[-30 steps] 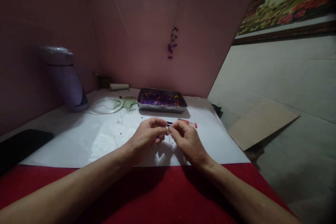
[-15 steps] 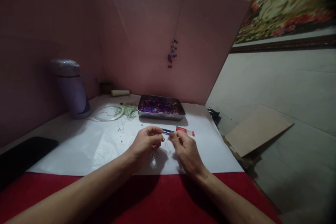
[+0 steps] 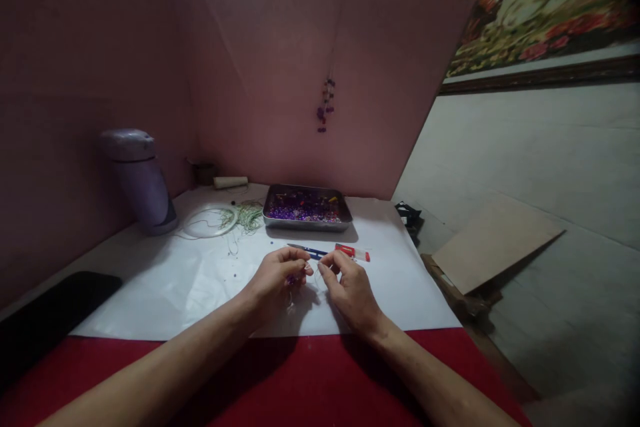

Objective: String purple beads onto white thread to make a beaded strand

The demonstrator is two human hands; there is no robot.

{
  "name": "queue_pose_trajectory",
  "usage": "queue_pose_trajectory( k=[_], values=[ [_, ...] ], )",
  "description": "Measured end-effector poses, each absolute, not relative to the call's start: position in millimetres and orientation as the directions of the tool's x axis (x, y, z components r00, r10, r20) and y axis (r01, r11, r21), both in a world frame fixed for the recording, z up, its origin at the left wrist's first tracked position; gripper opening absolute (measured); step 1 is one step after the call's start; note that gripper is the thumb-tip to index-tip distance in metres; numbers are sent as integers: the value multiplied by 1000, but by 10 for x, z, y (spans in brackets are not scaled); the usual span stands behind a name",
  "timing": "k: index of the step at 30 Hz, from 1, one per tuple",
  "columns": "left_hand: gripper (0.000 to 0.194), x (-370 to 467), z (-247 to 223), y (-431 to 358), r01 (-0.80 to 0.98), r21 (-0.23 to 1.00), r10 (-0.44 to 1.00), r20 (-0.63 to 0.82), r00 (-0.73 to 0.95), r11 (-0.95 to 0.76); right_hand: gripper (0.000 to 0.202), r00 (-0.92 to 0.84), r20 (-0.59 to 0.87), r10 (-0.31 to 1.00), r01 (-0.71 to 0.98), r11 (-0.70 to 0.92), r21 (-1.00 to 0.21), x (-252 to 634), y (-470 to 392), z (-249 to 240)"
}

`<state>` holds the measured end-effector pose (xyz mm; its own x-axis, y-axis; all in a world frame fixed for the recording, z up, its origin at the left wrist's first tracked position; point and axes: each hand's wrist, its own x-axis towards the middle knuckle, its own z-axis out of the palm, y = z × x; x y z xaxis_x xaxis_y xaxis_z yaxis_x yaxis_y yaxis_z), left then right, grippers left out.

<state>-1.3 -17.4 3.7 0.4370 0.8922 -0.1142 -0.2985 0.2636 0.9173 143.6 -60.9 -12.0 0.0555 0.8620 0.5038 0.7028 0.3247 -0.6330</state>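
Note:
My left hand [image 3: 281,273] is closed, its fingertips pinching a small strand with purple beads [image 3: 295,277]; a pale thread end hangs below it. Close by on the right, my right hand [image 3: 350,283] pinches a thin thread [image 3: 317,272] between thumb and forefinger. Just beyond the hands, a blue tool [image 3: 311,251] like thread snips and a red-and-clear packet [image 3: 353,253] lie on the white sheet. Behind them stands a metal tray [image 3: 307,223] of mostly purple beads.
At the left are a purple bottle [image 3: 143,183], a black object [image 3: 60,303], a clear ring [image 3: 210,221] and green thread [image 3: 247,215]. A beaded strand [image 3: 325,107] hangs before the pink board [image 3: 260,67]. Cardboard [image 3: 497,240] leans at the right.
The fingertips of my hands have shifted slightly down, and more of the blue tool shows behind them. The camera view has moved slightly.

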Motion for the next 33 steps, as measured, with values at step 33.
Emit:
queue_pose_trajectory(
  k=[33],
  values=[
    [18,41,-32,-246,-278,915,867,-132,481,294,28,106,-134,985,-467,-70,-882,1295,-652,-74]
  ],
)
